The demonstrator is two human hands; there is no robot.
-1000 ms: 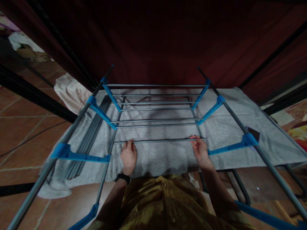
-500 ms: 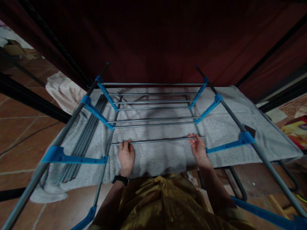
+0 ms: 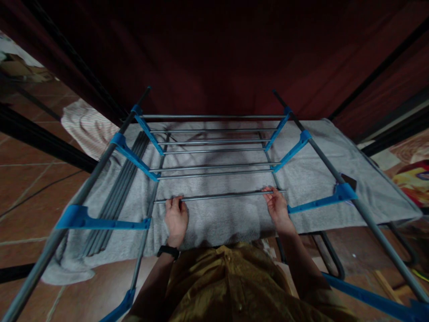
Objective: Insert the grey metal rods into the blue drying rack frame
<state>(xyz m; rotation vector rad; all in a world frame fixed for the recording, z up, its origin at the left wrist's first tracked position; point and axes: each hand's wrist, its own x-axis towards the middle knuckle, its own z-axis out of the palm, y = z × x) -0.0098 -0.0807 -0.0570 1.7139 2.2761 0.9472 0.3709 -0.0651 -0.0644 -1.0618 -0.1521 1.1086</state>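
A grey metal rod [image 3: 221, 196] runs across between my two hands. My left hand [image 3: 176, 219], with a black watch at the wrist, is closed round the rod's left end. My right hand [image 3: 277, 207] grips it near the right end. The rod sits level with the blue plastic brackets [image 3: 313, 205] of a grey-tubed rack frame [image 3: 355, 203]. Further back, several rods [image 3: 214, 169] span the brackets. A grey towel [image 3: 315, 179] lies on the floor under the frame.
A bundle of loose grey rods [image 3: 117, 192] lies on the towel at the left. A striped cloth [image 3: 87, 125] is crumpled at the back left. Dark red curtain fills the back. Terracotta tiles [image 3: 30, 188] and a black cable are at the left; a colourful rug [image 3: 414, 179] is at the right.
The view has shifted slightly, so the frame appears a little further left. Both hands keep the same grip on the rod, which has hardly moved.
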